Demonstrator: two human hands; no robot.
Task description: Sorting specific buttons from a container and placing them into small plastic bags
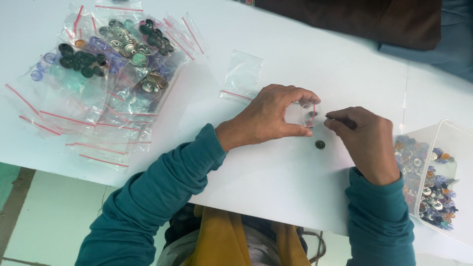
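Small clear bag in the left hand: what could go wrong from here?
1. The small clear bag is held open only by the left hand fingertips; it could slip as the right hand pushes a piece in.
2. The loose dark button lying on the white table below both hands could get knocked away.

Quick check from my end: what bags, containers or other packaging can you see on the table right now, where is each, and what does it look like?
Small clear zip bag: held open by the left hand, red seal strip; right hand at its mouth.
Empty clear zip bag: flat on the white table, just above the left hand.
Pile of clear zip bags: upper left, red-striped, some filled with dark, silver and bluish buttons.
Clear plastic tub: right edge, holds mixed buttons.
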